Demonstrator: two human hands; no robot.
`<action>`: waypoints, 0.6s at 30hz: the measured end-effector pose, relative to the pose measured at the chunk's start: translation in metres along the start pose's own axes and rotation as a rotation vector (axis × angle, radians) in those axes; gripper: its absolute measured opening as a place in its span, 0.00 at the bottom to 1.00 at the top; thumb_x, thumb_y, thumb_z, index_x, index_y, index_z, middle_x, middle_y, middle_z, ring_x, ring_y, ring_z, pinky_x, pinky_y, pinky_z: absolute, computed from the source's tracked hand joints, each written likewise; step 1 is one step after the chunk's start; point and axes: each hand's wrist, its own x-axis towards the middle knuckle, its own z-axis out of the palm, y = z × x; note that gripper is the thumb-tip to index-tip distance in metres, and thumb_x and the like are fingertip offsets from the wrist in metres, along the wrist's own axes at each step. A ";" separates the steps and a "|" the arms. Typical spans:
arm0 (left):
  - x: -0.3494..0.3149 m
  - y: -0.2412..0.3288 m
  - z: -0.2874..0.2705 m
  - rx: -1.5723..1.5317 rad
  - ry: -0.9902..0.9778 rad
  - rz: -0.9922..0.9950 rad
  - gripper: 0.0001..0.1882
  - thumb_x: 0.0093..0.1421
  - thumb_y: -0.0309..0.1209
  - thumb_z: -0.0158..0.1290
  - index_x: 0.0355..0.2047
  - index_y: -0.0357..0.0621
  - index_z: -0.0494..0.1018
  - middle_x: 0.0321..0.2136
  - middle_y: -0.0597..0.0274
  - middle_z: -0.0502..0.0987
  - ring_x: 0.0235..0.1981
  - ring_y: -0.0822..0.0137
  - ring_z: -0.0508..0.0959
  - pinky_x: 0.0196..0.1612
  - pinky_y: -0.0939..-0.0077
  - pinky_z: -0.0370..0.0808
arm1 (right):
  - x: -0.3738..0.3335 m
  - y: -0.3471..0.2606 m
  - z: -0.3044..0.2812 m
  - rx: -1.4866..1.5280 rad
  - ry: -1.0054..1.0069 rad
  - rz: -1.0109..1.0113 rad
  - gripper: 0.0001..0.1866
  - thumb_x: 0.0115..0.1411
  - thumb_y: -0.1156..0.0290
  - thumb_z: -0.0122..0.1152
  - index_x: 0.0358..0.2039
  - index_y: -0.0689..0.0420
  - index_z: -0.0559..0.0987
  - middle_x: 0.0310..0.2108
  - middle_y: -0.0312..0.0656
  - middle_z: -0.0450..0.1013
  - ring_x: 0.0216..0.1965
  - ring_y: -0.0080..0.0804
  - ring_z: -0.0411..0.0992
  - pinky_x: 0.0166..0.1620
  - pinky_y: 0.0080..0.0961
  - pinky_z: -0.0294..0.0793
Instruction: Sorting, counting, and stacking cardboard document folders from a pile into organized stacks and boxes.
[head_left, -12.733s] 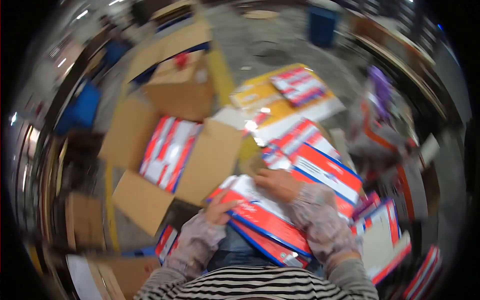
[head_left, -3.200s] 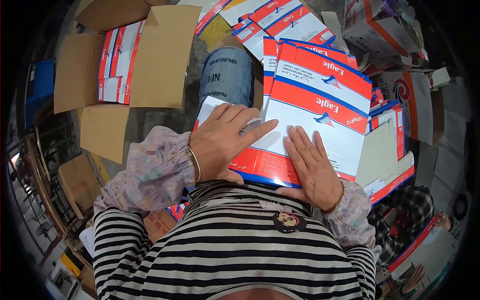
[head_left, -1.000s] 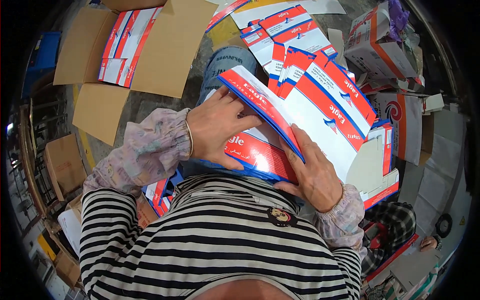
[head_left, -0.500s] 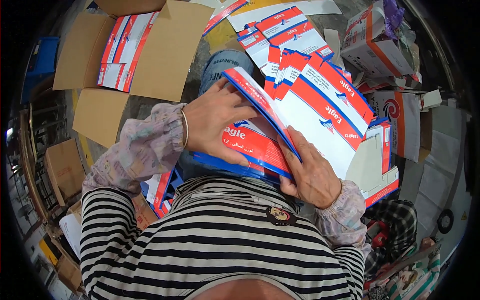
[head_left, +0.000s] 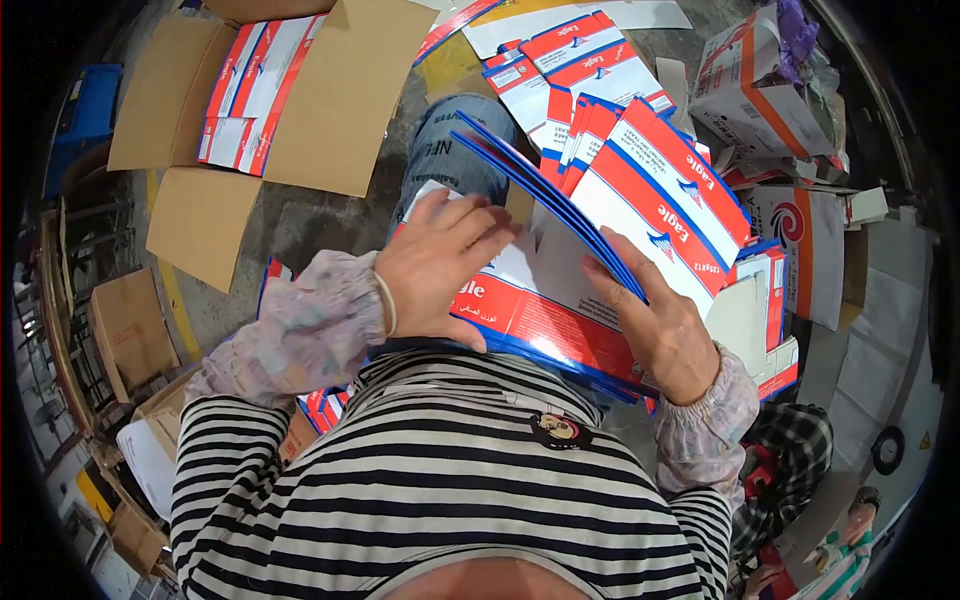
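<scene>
Gripped in the right hand (head_left: pixel 660 325) are several raised cartons (head_left: pixel 560 205), thin and flat; its fingers are closed on their near right part. In the head view, these cartons stand on edge and slant toward far left, so mainly their blue edges are seen. They are above a pile of flat cartons (head_left: pixel 575 335), red, white and blue, which lies at the near side, just before the striped shirt (head_left: pixel 450 470). On the left part of this pile rests the left hand (head_left: pixel 435 275), with the fingers bent over the white face and the thumb along the near edge; whether it grips or only presses, I cannot tell.

Just to the right of the raised cartons is a fanned stack (head_left: pixel 665 205) of similar cartons, and beyond it, a farther pile (head_left: pixel 595 65). A jeans leg (head_left: pixel 455 150) shows beyond the left hand. At far left, an open brown box (head_left: pixel 345 100) contains packed cartons (head_left: pixel 255 95). At far right stands a white box (head_left: pixel 765 95) with purple plastic (head_left: pixel 797 45) at its top.
</scene>
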 end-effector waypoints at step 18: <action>0.015 0.000 -0.011 0.099 -0.241 0.002 0.54 0.31 0.53 0.66 0.54 0.33 0.58 0.51 0.43 0.62 0.55 0.45 0.61 0.58 0.53 0.51 | -0.005 -0.029 0.021 -0.022 -0.222 0.125 0.46 0.40 0.50 0.67 0.59 0.55 0.63 0.64 0.57 0.43 0.60 0.64 0.53 0.55 0.55 0.63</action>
